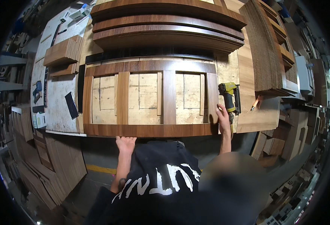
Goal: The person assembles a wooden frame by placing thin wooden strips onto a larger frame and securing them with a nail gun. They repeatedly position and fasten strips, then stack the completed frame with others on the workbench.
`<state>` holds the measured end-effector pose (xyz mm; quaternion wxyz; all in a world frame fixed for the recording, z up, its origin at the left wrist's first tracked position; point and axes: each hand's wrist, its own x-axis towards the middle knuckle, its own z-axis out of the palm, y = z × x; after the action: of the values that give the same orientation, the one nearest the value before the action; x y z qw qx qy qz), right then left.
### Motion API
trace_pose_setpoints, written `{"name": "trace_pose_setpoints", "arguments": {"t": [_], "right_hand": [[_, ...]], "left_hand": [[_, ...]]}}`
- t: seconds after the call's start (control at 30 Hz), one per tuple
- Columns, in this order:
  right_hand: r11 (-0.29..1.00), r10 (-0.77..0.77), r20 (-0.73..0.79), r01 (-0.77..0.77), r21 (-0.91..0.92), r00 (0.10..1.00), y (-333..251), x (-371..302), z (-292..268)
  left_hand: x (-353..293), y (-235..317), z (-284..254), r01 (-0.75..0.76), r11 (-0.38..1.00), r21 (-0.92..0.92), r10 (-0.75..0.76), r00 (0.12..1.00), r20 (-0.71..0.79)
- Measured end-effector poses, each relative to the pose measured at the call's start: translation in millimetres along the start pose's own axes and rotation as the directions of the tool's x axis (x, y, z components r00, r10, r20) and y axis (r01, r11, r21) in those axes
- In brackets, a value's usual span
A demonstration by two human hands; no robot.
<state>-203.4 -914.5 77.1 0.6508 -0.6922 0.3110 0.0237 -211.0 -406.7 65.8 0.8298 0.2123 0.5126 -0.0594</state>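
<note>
Your left hand (126, 144) lies open, palm up, at the brown wooden frame's (169, 98) seven o'clock edge; your right hand (224, 119) has bent fingers by its right end, near four o'clock, grip impossible to tell. Your frame lies flat on the worktable (247, 118), with a nail gun (229, 98) at three o'clock and stacked panels (165, 35) at twelve.

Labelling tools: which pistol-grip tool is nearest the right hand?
The yellow-and-black nail gun, beside the right hand and right of the wooden frame; the blue tool lies far off, at the left of the table.
</note>
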Motion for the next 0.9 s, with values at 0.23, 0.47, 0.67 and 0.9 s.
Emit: {"name": "trace_pose_setpoints", "arguments": {"t": [0.23, 0.47, 0.67, 0.9], "right_hand": [[0.846, -0.179, -0.017, 0.145, -0.513, 0.984, -6.9, 17.4, 42.2], [0.75, -0.217, -0.224, 0.015, -0.661, 0.95, -18.3, 39.1, 70.4], [0.765, -0.274, -0.257, 0.048, -0.642, 0.927, -12.7, 51.0, 71.4], [0.755, -0.194, -0.265, -0.029, -0.655, 0.944, -4.1, 60.1, 66.0]], "left_hand": [[11.9, 19.2, -5.5, -0.168, 0.208, 0.963, 0.29, 0.951, 0.103], [33.8, -1.5, 45.7, -0.363, -0.666, 0.652, 0.451, 0.5, 0.739], [67.5, 5.4, 49.8, -0.292, -0.786, 0.546, 0.366, 0.492, 0.79], [77.0, 6.7, 53.2, -0.36, -0.76, 0.541, 0.336, 0.494, 0.802]]}}
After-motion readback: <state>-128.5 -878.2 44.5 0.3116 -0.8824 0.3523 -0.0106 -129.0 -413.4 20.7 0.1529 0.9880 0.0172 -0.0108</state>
